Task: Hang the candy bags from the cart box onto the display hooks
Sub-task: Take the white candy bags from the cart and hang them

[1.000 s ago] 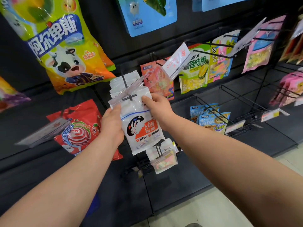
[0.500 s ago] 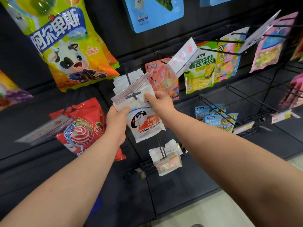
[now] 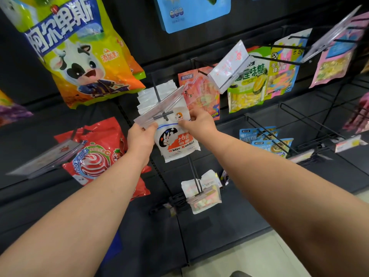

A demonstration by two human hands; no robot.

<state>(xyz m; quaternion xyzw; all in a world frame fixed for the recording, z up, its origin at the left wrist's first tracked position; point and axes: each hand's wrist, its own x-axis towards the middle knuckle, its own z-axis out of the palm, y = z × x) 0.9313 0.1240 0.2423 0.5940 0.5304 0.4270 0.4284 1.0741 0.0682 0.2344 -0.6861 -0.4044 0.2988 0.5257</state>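
While left hand [image 3: 140,139] and right hand [image 3: 200,124] pinch the "White Rabbit" bag [image 3: 176,141], it seemingly touches the hook [image 3: 165,115].

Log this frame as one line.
phase: hanging | left hand: grips White Rabbit bag | right hand: pinches its top | hook: at bag top

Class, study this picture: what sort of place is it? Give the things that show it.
Probably a shop's sweets aisle: candy packets hang from wire display hooks on a black wall panel, and clear price-tag holders sit at the hooks' ends.
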